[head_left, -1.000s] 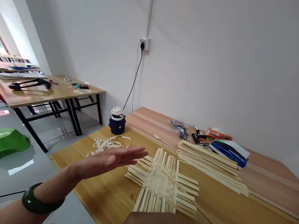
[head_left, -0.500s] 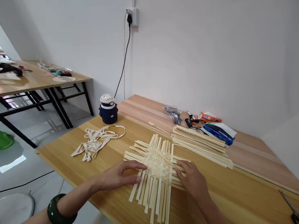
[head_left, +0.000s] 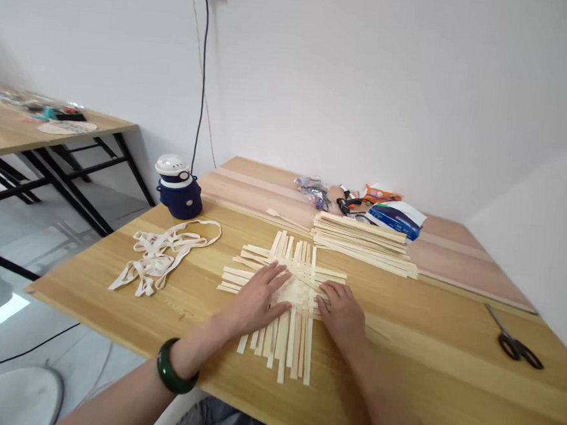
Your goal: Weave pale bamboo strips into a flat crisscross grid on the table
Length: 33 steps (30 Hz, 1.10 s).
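A woven mat of flat pale strips (head_left: 297, 333), which look like bamboo or thin wood, lies on the table, its loose ends sticking out on all sides. Over its left part rests my left hand (head_left: 258, 298), fingers spread and touching the weave. My right hand (head_left: 343, 315) is at the mat's right edge, thumb and forefinger closed about the right end of a thin strip (head_left: 305, 281) that slants across the weave. The fingertips partly hide that end. A green bangle (head_left: 171, 368) circles my left wrist.
Behind the mat is a stack of loose strips (head_left: 364, 241). White tape (head_left: 164, 256) lies tangled at left, near a blue-and-white jug (head_left: 179, 189). Scissors (head_left: 517, 345) lie at right. A glue gun (head_left: 349, 205) and a blue packet (head_left: 394, 219) are by the wall.
My left hand has moved forward and right onto the weave. My right hand stays at the mat's right edge. The view has swung right, bringing the whole scissors into sight.
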Each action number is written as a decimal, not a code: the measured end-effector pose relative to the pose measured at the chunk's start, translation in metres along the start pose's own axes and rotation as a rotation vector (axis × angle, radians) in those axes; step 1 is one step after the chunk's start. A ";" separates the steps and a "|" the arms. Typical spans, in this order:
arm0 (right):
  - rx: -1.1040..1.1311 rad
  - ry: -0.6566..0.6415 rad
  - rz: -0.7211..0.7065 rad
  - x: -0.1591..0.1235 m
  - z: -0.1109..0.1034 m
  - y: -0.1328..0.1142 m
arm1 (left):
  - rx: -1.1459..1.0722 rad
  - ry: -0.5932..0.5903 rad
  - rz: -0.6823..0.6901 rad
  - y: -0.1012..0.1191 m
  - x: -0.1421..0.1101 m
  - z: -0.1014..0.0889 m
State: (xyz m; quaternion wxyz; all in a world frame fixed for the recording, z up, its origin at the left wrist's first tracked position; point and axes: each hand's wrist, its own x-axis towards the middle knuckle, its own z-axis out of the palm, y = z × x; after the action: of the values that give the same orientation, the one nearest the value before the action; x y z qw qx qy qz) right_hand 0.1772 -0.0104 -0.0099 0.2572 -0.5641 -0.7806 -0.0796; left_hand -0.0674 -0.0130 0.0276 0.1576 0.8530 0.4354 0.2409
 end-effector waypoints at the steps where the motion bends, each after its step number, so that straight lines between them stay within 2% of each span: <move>1: 0.003 -0.018 0.017 0.001 -0.001 -0.001 | 0.058 -0.009 -0.010 -0.006 0.001 0.005; 5: 0.037 -0.041 0.065 0.003 -0.003 -0.007 | 0.249 -0.026 -0.007 -0.025 -0.002 0.024; 8: 0.056 -0.011 0.055 0.004 -0.004 -0.010 | 0.318 0.011 0.017 -0.028 -0.006 0.032; 15: -0.024 0.006 0.074 0.019 -0.005 -0.029 | 0.337 0.019 0.012 -0.026 -0.007 0.033; 20: -0.083 -0.099 0.096 0.034 0.001 -0.047 | 0.319 0.023 0.001 -0.025 -0.007 0.032; 24: -0.058 -0.116 0.114 0.041 0.007 -0.046 | 0.293 0.002 -0.021 -0.021 -0.007 0.029; 27: 0.022 -0.015 0.128 0.043 0.006 -0.041 | 0.263 0.022 -0.022 -0.021 -0.007 0.029; 33: 0.045 0.317 0.128 0.049 -0.012 -0.030 | 0.201 0.062 0.002 -0.022 -0.009 0.030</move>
State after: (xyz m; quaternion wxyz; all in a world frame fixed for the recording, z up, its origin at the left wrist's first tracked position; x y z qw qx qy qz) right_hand 0.1416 0.0150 0.0291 0.3940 -0.5870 -0.6945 -0.1335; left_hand -0.0699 -0.0095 -0.0101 0.0573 0.8571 0.4610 0.2226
